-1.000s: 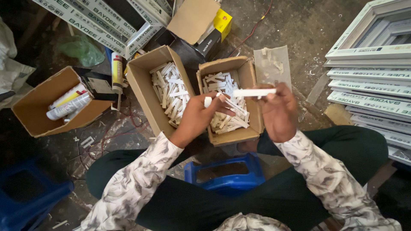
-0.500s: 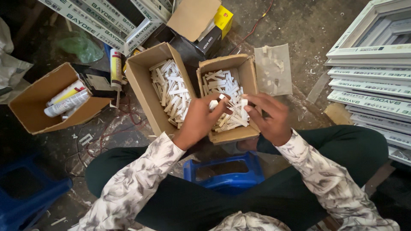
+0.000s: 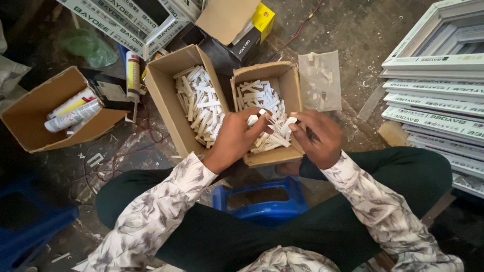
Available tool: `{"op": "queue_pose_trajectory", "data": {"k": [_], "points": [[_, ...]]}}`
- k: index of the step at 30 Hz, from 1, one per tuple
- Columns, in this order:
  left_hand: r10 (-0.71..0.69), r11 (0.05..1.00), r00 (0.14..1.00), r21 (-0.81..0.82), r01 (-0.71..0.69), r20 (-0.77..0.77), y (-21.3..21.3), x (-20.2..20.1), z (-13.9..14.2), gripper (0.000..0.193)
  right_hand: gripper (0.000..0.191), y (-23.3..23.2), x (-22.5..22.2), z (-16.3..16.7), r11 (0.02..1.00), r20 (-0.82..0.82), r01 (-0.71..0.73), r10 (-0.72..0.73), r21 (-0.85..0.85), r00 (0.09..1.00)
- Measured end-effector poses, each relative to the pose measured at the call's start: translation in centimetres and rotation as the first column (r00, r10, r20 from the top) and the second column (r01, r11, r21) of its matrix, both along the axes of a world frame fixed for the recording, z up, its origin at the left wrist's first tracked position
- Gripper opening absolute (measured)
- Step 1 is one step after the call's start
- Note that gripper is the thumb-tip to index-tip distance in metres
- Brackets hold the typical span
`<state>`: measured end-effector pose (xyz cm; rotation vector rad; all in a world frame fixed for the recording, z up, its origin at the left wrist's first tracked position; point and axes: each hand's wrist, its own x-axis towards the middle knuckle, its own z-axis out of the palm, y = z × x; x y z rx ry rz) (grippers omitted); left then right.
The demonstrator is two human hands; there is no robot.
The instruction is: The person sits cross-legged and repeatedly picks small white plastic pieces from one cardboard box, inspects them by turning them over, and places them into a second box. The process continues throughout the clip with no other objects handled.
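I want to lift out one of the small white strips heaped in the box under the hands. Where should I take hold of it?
Probably from above, through the open top of the smaller cardboard box. The white strips lie criss-crossed in a loose heap, so pinch one on top across its narrow width, near a free end, as the left hand and right hand seem to do with fingertips.

Seen from above, both forearms in pale, leaf-patterned sleeves reach forward and converge. The left hand (image 3: 236, 139) lies palm down, fingers curled, its fingertips pinched together close to the right hand (image 3: 316, 137). The right hand also faces palm down, knuckles up, fingers bent inward toward the left. The two hands sit near each other, thumbs facing, wrists slightly bent.
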<state>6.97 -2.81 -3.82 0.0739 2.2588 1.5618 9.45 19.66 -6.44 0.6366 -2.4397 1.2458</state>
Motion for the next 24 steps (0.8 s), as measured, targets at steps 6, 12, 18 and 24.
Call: {"op": "queue_pose_trajectory", "data": {"k": [6, 12, 18, 24], "points": [[-0.065, 0.995, 0.951, 0.052, 0.085, -0.303, -0.13, 0.27, -0.34, 0.022, 0.026, -0.12, -0.21, 0.07, 1.000, -0.036, -0.006, 0.007, 0.023, 0.999], [-0.087, 0.996, 0.961, -0.030, 0.082, -0.264, -0.17, 0.34, 0.12, 0.026, 0.025, 0.15, -0.30, 0.45, 0.999, 0.089, 0.041, -0.042, 0.014, 0.995], [-0.176, 0.984, 0.899, -0.110, 0.144, -0.400, -0.38, 0.51, 0.17, 0.023, 0.024, 0.33, -0.28, 0.36, 0.997, 0.007, -0.025, 0.024, 0.075, 1.000], [-0.161, 0.985, 0.950, -0.103, 0.138, -0.266, -0.53, 0.56, 0.38, 0.024, 0.020, 0.12, -0.41, 0.28, 0.963, -0.254, -0.093, 0.159, 0.254, 0.954]]}}
